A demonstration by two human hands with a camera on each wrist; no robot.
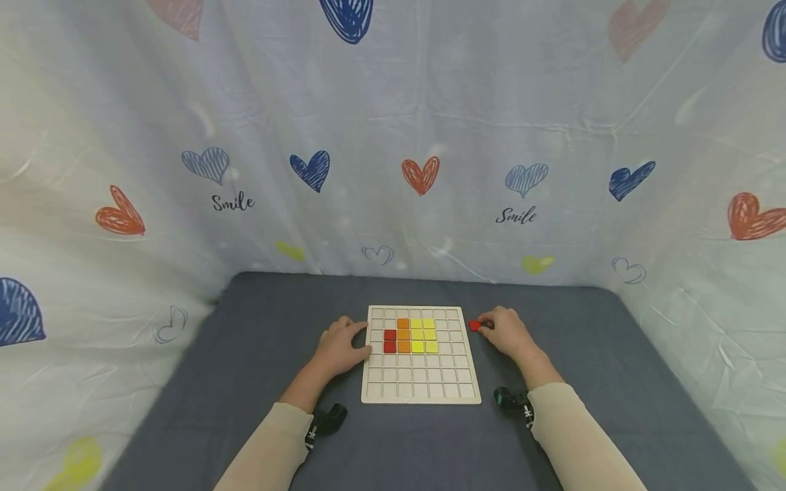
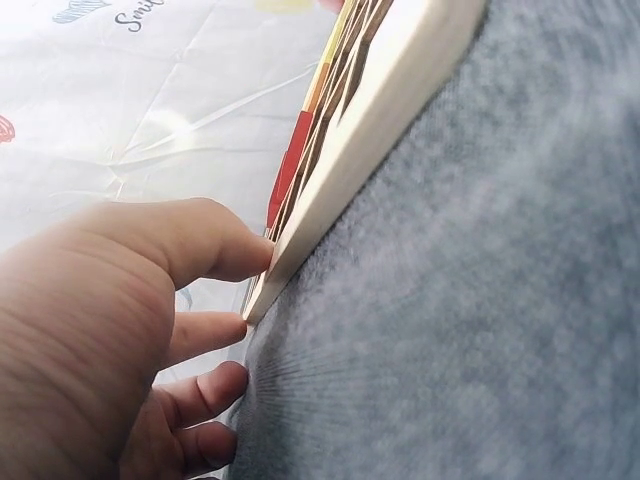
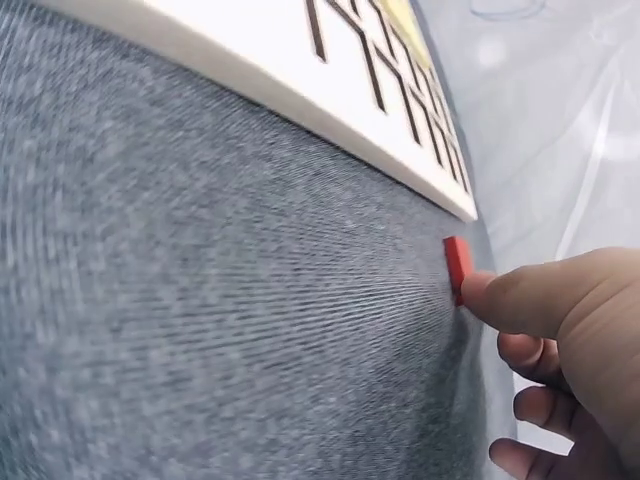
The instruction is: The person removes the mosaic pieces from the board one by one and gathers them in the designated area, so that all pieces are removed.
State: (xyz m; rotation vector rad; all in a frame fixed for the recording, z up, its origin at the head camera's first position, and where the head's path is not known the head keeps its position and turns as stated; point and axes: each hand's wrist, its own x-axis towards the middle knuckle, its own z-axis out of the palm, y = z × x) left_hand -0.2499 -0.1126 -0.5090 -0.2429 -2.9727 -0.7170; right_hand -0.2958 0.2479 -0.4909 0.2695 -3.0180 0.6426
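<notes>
A pale wooden grid board lies flat on the dark cloth, with red tiles, orange tiles and yellow tiles sitting in its cells. My left hand rests against the board's left side; the thumb and a fingertip touch its edge in the left wrist view, where the hand has its other fingers loosely bent. Just off the board's right edge, my right hand pinches a loose red tile. In the right wrist view the thumb covers part of that tile, which is low over or on the cloth.
Dark grey cloth covers the table around the board. A pale curtain printed with hearts hangs behind and at both sides. Black wrist cameras are strapped on the left wrist and right wrist.
</notes>
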